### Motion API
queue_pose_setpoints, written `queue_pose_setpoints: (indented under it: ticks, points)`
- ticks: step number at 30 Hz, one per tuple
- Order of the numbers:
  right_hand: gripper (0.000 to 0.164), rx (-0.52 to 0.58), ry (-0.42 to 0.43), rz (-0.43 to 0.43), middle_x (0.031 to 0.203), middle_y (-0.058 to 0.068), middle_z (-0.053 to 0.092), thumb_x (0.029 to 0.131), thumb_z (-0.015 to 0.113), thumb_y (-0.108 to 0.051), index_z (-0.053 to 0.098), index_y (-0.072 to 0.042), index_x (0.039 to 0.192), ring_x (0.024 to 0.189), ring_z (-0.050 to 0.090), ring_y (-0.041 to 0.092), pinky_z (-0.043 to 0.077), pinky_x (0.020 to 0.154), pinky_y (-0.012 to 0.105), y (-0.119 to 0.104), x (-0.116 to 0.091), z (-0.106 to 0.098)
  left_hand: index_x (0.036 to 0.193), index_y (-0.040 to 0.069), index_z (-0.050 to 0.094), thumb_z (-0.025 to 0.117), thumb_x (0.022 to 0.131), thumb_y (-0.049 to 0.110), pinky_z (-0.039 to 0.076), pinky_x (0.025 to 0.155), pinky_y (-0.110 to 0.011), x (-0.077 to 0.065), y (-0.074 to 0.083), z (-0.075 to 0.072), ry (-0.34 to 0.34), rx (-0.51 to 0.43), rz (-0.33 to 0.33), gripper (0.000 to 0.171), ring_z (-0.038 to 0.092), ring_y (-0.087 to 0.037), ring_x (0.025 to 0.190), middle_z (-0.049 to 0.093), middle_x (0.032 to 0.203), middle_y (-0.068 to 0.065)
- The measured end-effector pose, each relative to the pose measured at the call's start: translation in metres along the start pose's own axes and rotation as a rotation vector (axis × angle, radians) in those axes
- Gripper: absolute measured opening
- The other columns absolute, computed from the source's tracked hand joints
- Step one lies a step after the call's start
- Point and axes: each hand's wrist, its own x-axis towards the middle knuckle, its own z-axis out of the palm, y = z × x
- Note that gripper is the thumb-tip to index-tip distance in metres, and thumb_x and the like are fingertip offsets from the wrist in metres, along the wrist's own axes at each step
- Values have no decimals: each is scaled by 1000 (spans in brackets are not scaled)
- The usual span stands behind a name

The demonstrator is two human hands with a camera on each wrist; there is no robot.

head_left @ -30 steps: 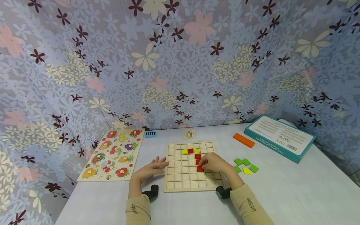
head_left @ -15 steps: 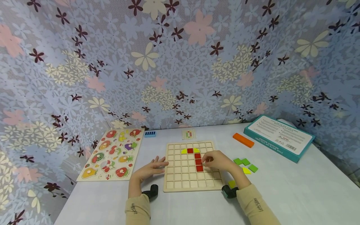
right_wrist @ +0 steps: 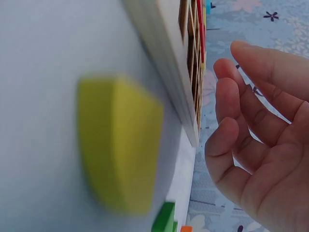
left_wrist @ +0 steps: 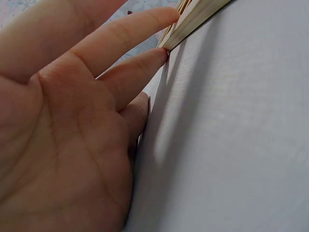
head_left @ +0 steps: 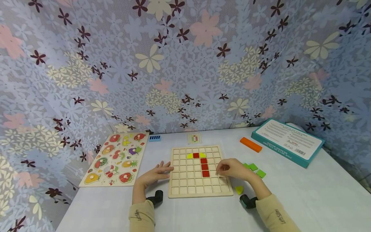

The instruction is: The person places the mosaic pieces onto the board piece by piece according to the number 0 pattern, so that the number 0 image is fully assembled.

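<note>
A wooden grid board (head_left: pixel 185 182) lies on the table. Red square tiles (head_left: pixel 205 167) run down it in a column, with another red tile at the top between two yellow rounded pieces (head_left: pixel 189 156). Straight fingers of my left hand (head_left: pixel 155 174) touch the board's left edge; the left wrist view shows fingertips on its wooden side (left_wrist: pixel 200 21). My right hand (head_left: pixel 236 169) hovers over the board's right edge, fingers loosely bent, nothing between thumb and fingertips in the right wrist view. A loose yellow piece (right_wrist: pixel 118 145) lies on the table beside the board.
Green square tiles (head_left: pixel 253 167) lie right of the right hand, partly covered by it. Farther back are an orange bar (head_left: pixel 251 144) and a teal box (head_left: pixel 290 141). A pattern card (head_left: pixel 195 138) and a blue piece (head_left: pixel 155 138) sit behind the board. A fruit puzzle (head_left: pixel 116 161) lies left.
My right hand has moved right, away from the red column to the board's right edge. The yellow piece beside the board has come into sight. My left hand has stayed still.
</note>
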Motion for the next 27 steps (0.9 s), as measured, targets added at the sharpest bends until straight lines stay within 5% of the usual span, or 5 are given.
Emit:
queue_pose_setpoints:
  ticks: [13, 27]
  points:
    - [9, 41, -105, 45, 81, 1, 58, 82, 65, -6, 62, -4, 90, 75, 50, 17, 45, 65, 24, 7, -27, -14, 128, 8, 56, 64, 86, 22, -7, 109, -57, -1, 2, 0, -7, 2, 8, 45, -9, -30, 141, 22, 152, -6]
    - [32, 99, -247, 59, 78, 6, 54, 64, 77, 3, 57, -1, 87, 72, 49, 18, 42, 60, 23, 12, -43, -23, 128, 9, 56, 65, 85, 22, -6, 109, -58, -1, 2, 0, -1, 2, -3, 46, -8, -29, 141, 22, 152, -5]
